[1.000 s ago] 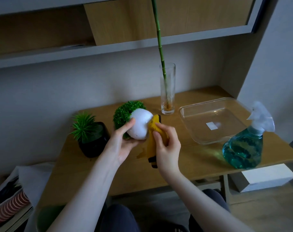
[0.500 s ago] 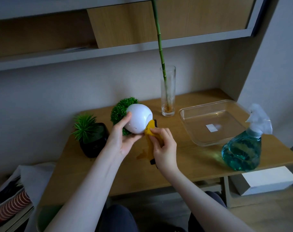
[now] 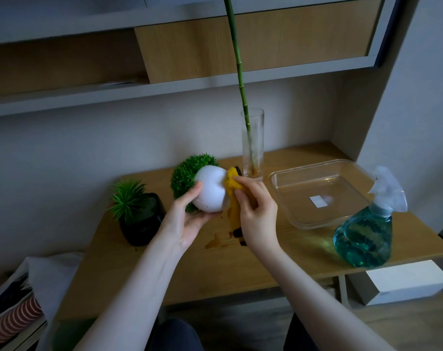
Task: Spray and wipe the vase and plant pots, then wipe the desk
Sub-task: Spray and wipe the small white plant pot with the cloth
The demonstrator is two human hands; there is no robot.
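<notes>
My left hand [image 3: 190, 219] holds a round white plant pot [image 3: 211, 190] tipped on its side above the desk, its bushy green plant [image 3: 187, 173] pointing back left. My right hand [image 3: 257, 214] grips a yellow cloth [image 3: 231, 191] and presses it against the pot's right side. A tall glass vase [image 3: 253, 148] with a green bamboo stalk stands behind my hands. A black pot [image 3: 142, 221] with a spiky green plant sits at the left of the wooden desk [image 3: 215, 269]. A spray bottle [image 3: 364, 234] of blue-green liquid stands at the right front.
A clear shallow tray [image 3: 314, 198] lies on the desk between the vase and the bottle. A small wet patch [image 3: 215, 241] shows on the desk below my hands. A white box [image 3: 405, 282] sits under the desk at right; shelves hang above.
The white pot has been turned and lifted slightly, and my right hand has slid the cloth upward along its right side. The other items have not moved.
</notes>
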